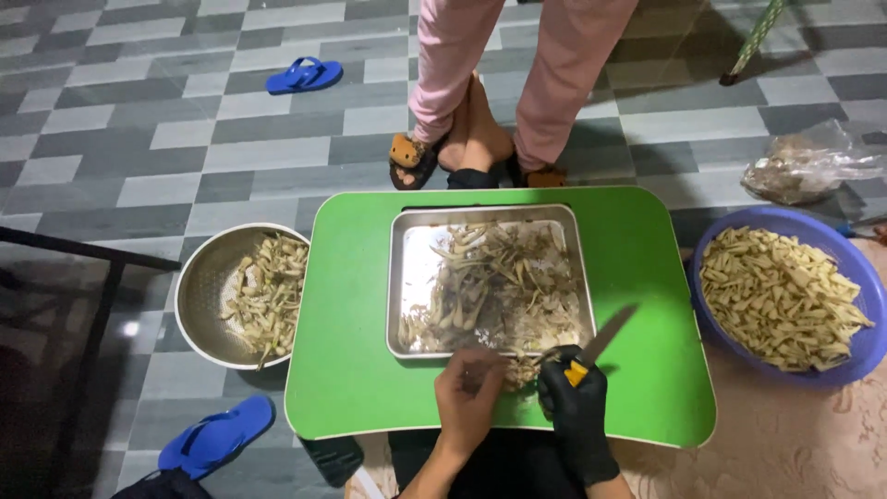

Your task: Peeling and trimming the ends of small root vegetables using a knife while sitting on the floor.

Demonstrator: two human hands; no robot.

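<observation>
Head view, looking down: the bare left hand (pixel 469 393) pinches a small pale root piece (pixel 519 370) at the near edge of the metal tray (pixel 402 277). The right hand (pixel 575 407), in a black glove, is closed around a knife (pixel 605 337), blade angled up and right, just beside the piece. Peelings fill the tray on the green counter (pixel 351 370). Left sits a metal bowl (pixel 208 286) of scraps, right a blue basket (pixel 864 263) of peeled pieces. Pink-trousered legs (pixel 508 74) stand opposite.
</observation>
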